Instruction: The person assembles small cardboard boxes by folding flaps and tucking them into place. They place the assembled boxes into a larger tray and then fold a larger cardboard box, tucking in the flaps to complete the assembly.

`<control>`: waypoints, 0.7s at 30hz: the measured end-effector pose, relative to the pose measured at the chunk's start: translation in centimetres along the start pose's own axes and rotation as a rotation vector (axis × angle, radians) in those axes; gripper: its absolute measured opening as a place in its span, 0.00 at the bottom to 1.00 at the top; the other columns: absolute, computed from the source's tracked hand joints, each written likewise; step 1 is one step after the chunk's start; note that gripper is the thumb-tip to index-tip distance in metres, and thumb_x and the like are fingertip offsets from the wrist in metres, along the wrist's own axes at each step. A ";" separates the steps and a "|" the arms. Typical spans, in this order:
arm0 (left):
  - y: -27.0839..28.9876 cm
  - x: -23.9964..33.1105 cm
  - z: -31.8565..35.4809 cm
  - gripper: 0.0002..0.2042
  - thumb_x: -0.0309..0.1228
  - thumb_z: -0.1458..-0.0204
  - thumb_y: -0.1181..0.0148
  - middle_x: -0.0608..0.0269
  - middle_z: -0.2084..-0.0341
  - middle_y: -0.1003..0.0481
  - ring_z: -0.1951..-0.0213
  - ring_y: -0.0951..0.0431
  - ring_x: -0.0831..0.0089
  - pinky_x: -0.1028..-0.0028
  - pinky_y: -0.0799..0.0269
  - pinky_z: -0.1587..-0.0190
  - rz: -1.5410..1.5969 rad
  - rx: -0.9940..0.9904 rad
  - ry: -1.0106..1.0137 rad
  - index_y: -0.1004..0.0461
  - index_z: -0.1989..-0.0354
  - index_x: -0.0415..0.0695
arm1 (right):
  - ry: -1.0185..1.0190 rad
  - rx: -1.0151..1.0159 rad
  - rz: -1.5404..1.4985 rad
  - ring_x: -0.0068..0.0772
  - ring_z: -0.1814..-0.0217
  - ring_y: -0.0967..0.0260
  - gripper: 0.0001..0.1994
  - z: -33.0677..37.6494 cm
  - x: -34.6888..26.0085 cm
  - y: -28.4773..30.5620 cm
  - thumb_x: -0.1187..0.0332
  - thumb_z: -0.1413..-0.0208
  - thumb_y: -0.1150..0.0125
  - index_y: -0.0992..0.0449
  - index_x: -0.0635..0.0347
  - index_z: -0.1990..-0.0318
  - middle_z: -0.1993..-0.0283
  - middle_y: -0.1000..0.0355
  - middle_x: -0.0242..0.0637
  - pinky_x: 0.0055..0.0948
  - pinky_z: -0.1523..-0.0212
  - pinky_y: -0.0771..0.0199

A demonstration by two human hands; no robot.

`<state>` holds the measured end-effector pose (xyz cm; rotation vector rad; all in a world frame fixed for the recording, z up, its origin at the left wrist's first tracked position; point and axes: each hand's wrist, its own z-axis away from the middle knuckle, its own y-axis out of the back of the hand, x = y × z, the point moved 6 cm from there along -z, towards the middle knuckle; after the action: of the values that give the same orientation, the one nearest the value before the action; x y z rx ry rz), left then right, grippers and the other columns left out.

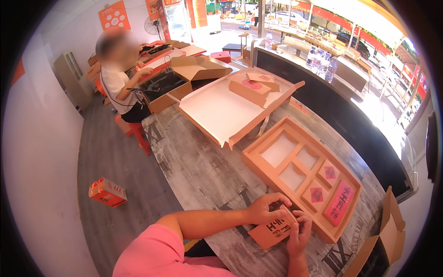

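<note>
At lower centre, the left hand (pixel 266 211) and right hand (pixel 299 234) grip an orange-brown rectangular cardboard piece (pixel 271 233) near a tan compartmented tray (pixel 256 169), grey wood-patterned tabletop (pixel 198 173) spreading left to its edge.

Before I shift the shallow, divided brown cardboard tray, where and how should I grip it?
Probably clasp the tray from outside by its short end walls: it lies flat, open side up, with a raised rim. Support the right end, since the oblong pink-red pack sits there.

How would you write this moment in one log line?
left hand: at orange box; right hand: holding orange box; compartment tray: on table, partly filled; co-worker: beside open carton
</note>
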<state>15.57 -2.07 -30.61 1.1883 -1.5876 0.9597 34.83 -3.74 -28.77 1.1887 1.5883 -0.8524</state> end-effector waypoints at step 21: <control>-0.6 -0.8 0.0 0.25 0.43 0.29 0.38 0.62 0.47 0.23 0.43 0.24 0.76 0.72 0.25 0.41 0.197 -0.041 0.198 0.34 0.33 0.41 | 0.094 -0.021 -0.052 0.29 0.42 0.32 0.21 0.3 0.2 0.4 0.51 0.27 0.39 0.33 0.61 0.46 0.35 0.32 0.48 0.33 0.38 0.30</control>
<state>16.29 -1.97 -31.27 0.8913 -1.5766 1.1293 35.28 -3.88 -29.08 1.1929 1.7066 -0.8212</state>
